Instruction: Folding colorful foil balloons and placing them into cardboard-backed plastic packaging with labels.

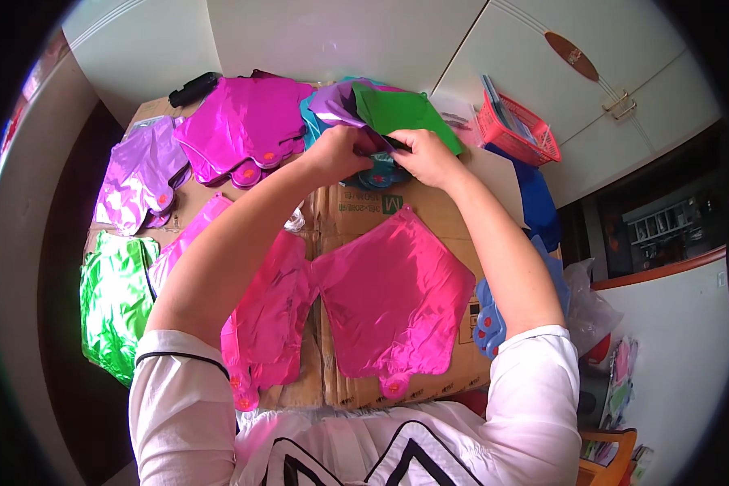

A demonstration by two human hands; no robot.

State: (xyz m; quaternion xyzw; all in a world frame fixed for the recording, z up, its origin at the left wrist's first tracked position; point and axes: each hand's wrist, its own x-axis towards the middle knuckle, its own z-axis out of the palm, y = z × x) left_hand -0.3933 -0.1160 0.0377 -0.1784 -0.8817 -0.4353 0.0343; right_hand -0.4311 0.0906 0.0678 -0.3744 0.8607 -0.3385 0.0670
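At the far middle of the table, my left hand (340, 154) and my right hand (426, 158) pinch the near edge of a flat purple foil balloon (336, 103). It lies in a stack, with a green foil balloon (405, 113) on its right side. A round teal tab (383, 173) shows between and below my hands. My fingertips partly hide what they grip. Nearer to me lies a flat pink foil balloon (397, 296), its round tab toward me. More pink foil balloons (271, 324) lie left of it, partly behind my left forearm.
Flattened cardboard (320, 381) covers the table. Stacks of magenta (243, 121), lilac (134, 174) and bright green (113, 296) foil balloons lie along the left. Blue foil balloons (490, 320) sit by my right elbow. A red plastic basket (535, 146) stands at the far right, near white cabinets (535, 81).
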